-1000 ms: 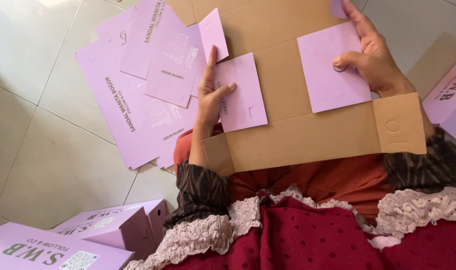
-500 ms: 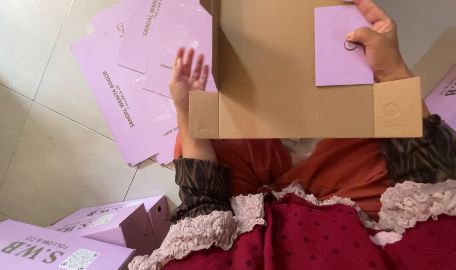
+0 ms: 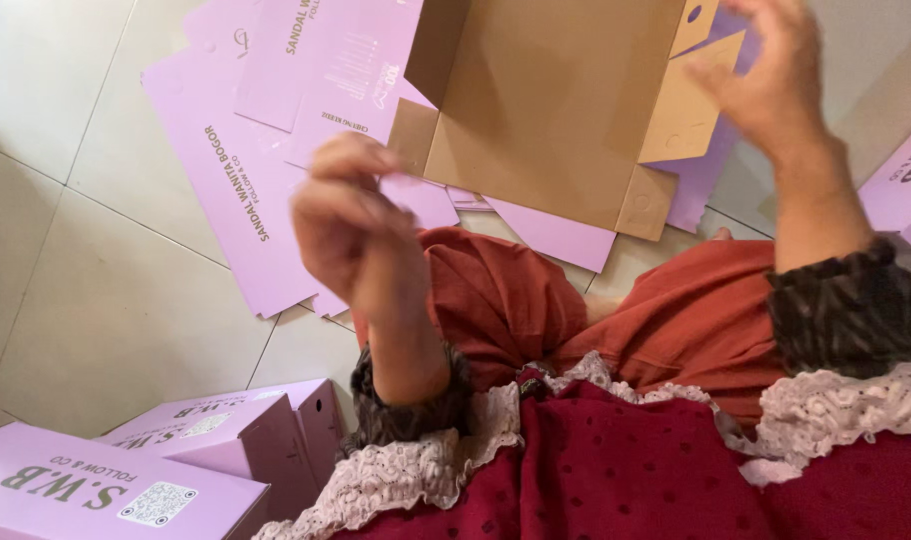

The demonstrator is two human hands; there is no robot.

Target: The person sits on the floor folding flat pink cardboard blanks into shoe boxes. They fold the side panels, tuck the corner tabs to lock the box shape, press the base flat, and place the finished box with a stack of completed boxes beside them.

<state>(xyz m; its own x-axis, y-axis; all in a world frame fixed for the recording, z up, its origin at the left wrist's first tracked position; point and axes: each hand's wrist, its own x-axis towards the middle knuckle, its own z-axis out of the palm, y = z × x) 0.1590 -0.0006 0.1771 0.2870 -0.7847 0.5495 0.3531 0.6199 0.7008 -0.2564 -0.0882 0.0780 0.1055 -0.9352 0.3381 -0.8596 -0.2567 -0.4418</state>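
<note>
Over pale floor tiles, left hand fingers pinch together empty; right hand fingers spread beside the half-folded carton.

Home floor turned packing spot.
Pale glazed floor tiles, flat lilac cardboard box blanks, folded lilac boxes stacked nearby.

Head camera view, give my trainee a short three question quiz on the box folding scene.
1. True or false: the half-folded box is brown inside.
2. Where do the finished lilac boxes sit? A) lower left B) top right C) on the lap
3. What lies on the tiled floor under the half-folded box?

Key: 1 true. 2 A. 3 Flat lilac box blanks, beyond the left hand; the right hand is at the box's flap.
</note>
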